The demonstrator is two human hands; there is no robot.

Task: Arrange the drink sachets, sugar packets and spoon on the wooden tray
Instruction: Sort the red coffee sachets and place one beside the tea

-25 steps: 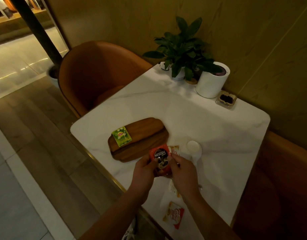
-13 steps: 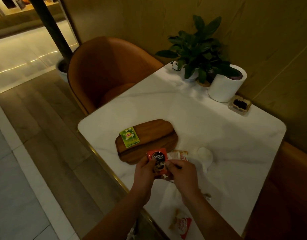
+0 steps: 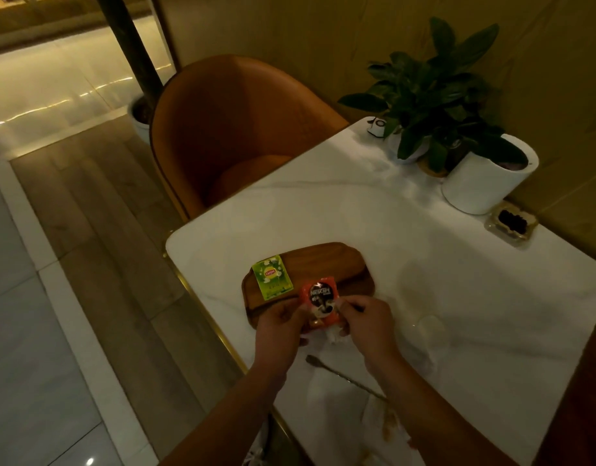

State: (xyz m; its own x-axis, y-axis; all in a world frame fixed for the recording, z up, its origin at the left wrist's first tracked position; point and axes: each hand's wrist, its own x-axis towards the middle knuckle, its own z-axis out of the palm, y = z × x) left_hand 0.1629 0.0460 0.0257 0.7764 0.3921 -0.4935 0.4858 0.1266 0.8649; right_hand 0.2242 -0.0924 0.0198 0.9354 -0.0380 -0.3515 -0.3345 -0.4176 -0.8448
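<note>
Now both hands, left hand [image 3: 283, 326] and right hand [image 3: 365, 319], pinch the red coffee sachet [image 3: 320, 302] over the wooden tray [image 3: 323, 264]'s near edge, beside the green tea sachet [image 3: 272, 277].

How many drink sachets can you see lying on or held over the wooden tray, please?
2. The green tea sachet lies flat at the wooden tray's left end; the orange coffee sachet is held in both hands over its near edge. More may hide beneath the hands.

Dim warm light, brightest glare on glossy floor [image 3: 71, 92] at 10 o'clock, wide-angle bowing at edges, soft noisy detail, forearm shadows on marble table [image 3: 458, 297].
</note>
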